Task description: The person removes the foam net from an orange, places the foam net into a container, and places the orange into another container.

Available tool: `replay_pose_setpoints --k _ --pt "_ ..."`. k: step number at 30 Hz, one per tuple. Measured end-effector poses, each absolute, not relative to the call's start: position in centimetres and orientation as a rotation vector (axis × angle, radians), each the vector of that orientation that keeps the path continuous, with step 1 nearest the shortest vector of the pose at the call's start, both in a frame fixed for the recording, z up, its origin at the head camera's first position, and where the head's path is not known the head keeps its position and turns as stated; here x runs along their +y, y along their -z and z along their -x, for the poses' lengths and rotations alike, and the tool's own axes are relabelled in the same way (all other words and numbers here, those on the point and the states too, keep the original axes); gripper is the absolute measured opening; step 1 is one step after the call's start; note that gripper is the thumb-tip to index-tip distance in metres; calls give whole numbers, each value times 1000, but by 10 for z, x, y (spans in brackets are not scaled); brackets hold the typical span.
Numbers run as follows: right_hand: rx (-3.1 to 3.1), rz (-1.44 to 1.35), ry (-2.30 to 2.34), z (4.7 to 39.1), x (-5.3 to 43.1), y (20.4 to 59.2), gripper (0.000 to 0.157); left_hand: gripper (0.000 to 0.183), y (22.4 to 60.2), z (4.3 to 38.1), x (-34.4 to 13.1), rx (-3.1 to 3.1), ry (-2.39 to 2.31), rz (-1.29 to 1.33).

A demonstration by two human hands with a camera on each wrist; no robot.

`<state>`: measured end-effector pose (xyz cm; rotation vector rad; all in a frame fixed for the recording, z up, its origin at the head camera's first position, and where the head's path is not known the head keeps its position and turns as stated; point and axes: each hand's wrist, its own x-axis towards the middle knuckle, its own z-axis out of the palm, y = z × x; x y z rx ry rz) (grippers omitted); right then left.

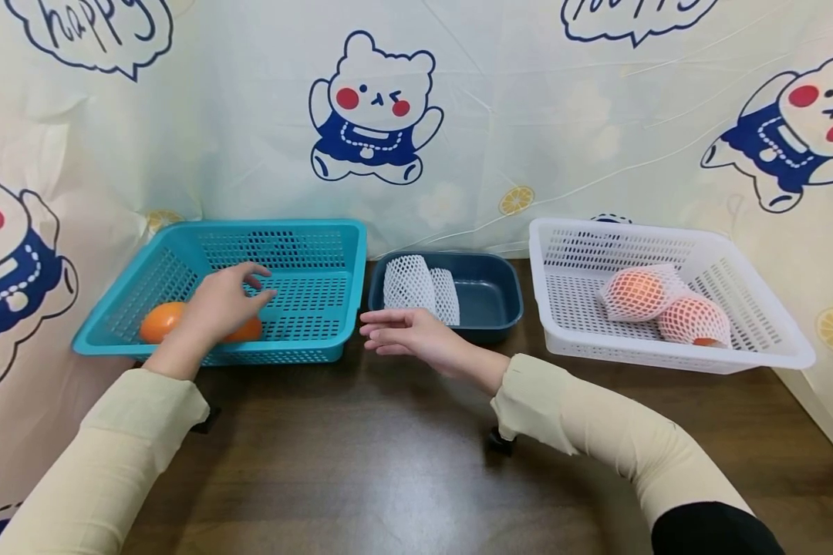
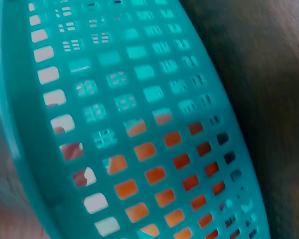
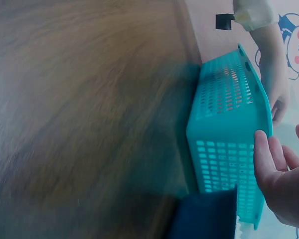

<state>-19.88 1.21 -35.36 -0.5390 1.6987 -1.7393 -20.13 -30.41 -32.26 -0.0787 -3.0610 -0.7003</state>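
My left hand [image 1: 217,307] reaches over the near side of a teal plastic basket [image 1: 271,226], its fingers loosely bent and apart with nothing between them. Two oranges lie in that basket: one orange [image 1: 160,324] left of the hand, another orange [image 1: 248,331] partly hidden by it. In the left wrist view, orange fruit [image 2: 157,174] shows through the basket's holes. My right hand [image 1: 419,337] hovers empty, fingers extended, between the teal basket and a dark blue bin [image 1: 491,331]. Two white foam fruit nets, a larger net [image 1: 408,284] and a smaller net [image 1: 446,297], lie in the bin.
A white basket [image 1: 548,339] stands on the right. It holds two net-covered orange fruits, a left fruit [image 1: 637,293] and a right fruit [image 1: 694,320]. The brown wooden table [image 1: 361,462] stretches in front. A printed cloth [image 1: 486,139] hangs close behind the containers.
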Motion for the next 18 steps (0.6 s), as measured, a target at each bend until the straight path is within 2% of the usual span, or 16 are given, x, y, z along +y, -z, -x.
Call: replay_pose_setpoints --k 8,18 --pt "2098 902 1528 195 28 353 38 27 316 195 -281 -2971 797 224" --pt "2339 1203 1378 196 58 350 38 18 314 187 -252 -2920 912 327"
